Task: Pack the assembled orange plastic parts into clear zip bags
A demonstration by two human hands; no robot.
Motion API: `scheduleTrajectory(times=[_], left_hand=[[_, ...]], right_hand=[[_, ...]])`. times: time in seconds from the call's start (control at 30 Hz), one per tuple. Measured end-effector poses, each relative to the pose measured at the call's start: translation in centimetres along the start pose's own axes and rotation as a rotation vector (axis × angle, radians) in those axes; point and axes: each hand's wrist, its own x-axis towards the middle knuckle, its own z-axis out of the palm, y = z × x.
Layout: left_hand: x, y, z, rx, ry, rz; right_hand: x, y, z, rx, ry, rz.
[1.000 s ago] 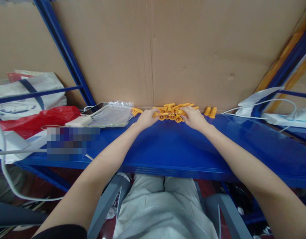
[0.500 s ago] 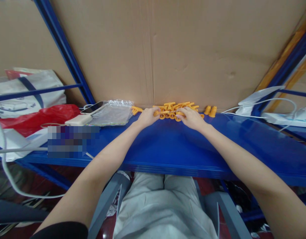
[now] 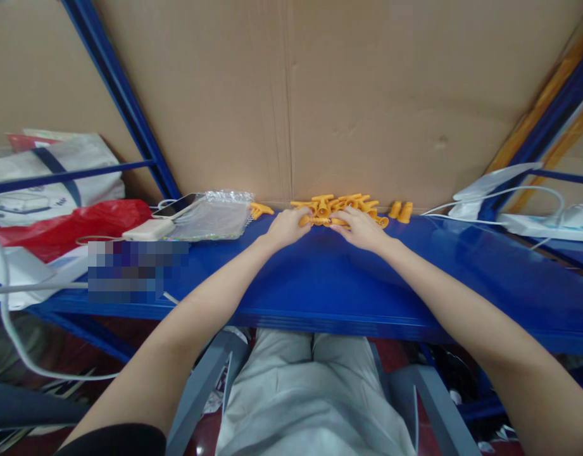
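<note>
My left hand point(image 3: 288, 227) is closed on a yellow plastic piece point(image 3: 318, 221), held level in front of a pile of similar parts. From the other side my right hand point(image 3: 360, 226) pinches a yellow part too, close to the first one. Whether the two parts are joined or only touching I cannot tell. Behind the fingers lie several yellow plastic parts point(image 3: 323, 204), some with T-shaped or branching ends. A lone branched yellow part point(image 3: 260, 210) rests left of my left hand. Two yellow cone-shaped caps point(image 3: 406, 213) stand to the right of the pile.
The blue table point(image 3: 329, 278) backs onto a cardboard wall point(image 3: 367, 101). Left of my hands lie a clear plastic bag point(image 3: 218, 218), a phone point(image 3: 178, 206), a white box-like item point(image 3: 149, 229) and a red bag point(image 3: 115, 218). A white cable point(image 3: 523, 191) runs at the right.
My hands have drawn closer together and slightly towards me, bringing the yellow parts end to end in front of the pile. The pile itself looks the same.
</note>
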Motion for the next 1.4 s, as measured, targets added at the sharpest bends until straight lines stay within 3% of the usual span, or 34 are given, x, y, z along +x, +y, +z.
scheduleTrajectory(times=[0.2,0.4,0.63,0.87,1.07,1.4], left_hand=[[-0.3,0.3,1.0,0.004,-0.08,0.029],[-0.2,-0.2,2.1,-0.065,-0.09,0.128],[0.0,-0.8,2.6,-0.134,-0.171,0.159],[0.1,-0.7,2.9,-0.16,-0.112,0.114],[0.1,-0.6,2.9,-0.172,-0.033,0.064],[0.2,-0.8,3.1,-0.206,0.009,-0.015]], right_hand=[[-0.2,-0.5,-0.1,0.004,-0.067,0.034],[-0.4,0.3,0.6,0.068,-0.152,0.069],[-0.3,2.4,2.1,0.377,-0.19,0.09],[-0.9,5.5,1.7,0.836,-0.241,0.216],[-1.0,4.9,1.3,1.101,-0.375,0.407],[-0.8,3.8,1.3,1.105,-0.31,0.454]])
